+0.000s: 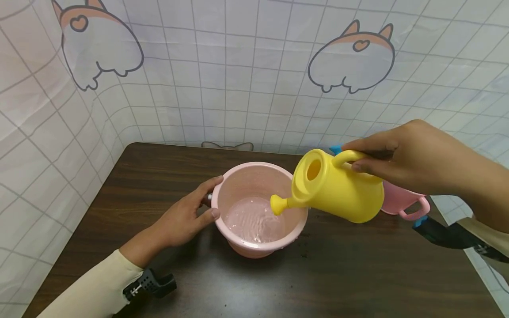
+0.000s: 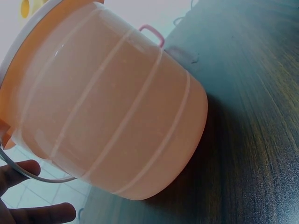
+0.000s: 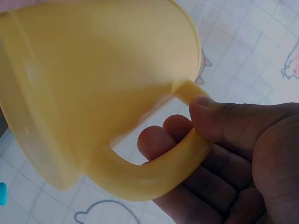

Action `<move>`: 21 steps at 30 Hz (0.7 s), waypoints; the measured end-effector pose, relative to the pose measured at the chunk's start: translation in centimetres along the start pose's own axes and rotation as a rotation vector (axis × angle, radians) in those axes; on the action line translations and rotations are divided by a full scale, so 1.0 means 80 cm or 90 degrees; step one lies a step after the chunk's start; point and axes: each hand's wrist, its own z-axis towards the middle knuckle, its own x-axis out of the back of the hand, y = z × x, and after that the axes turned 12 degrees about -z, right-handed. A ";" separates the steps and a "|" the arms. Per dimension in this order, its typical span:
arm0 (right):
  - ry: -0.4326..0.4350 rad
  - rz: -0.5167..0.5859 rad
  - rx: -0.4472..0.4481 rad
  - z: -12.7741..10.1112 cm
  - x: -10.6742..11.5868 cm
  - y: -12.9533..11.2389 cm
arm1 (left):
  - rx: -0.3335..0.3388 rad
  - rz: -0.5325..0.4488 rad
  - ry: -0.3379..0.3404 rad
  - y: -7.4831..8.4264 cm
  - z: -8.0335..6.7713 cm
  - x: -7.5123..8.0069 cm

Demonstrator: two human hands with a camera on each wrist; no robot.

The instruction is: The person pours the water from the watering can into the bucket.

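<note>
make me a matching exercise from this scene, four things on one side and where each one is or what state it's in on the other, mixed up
Things:
1. yellow watering can
2. pink bucket
3. left hand
4. pink container

States:
A. stands on the table, water inside
B. behind the can, partly hidden
C. tilted, spout over the bucket
D. rests against the bucket's rim and side

Pairs: 1-C, 2-A, 3-D, 4-B

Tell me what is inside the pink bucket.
The pink bucket holds shallow rippling water over its bottom. The yellow watering can and its spout cover the right inner wall, so that part stays unseen.
</note>
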 end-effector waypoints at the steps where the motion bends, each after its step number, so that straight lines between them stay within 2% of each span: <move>1: 0.010 -0.002 0.000 -0.004 -0.002 0.003 | 0.000 0.000 -0.001 0.000 0.000 0.000; 5: 0.023 0.005 -0.041 -0.024 -0.011 0.012 | 0.002 -0.003 -0.005 0.000 0.000 0.000; 9: -0.030 0.104 -0.129 -0.046 -0.024 0.023 | 0.006 -0.007 -0.007 0.000 0.000 0.000; 12: -0.048 0.160 -0.173 -0.060 -0.035 0.031 | 0.013 -0.007 -0.007 0.001 0.000 0.000; 21: 0.002 0.151 -0.185 -0.090 -0.065 0.054 | 0.024 -0.002 -0.008 0.005 0.000 0.000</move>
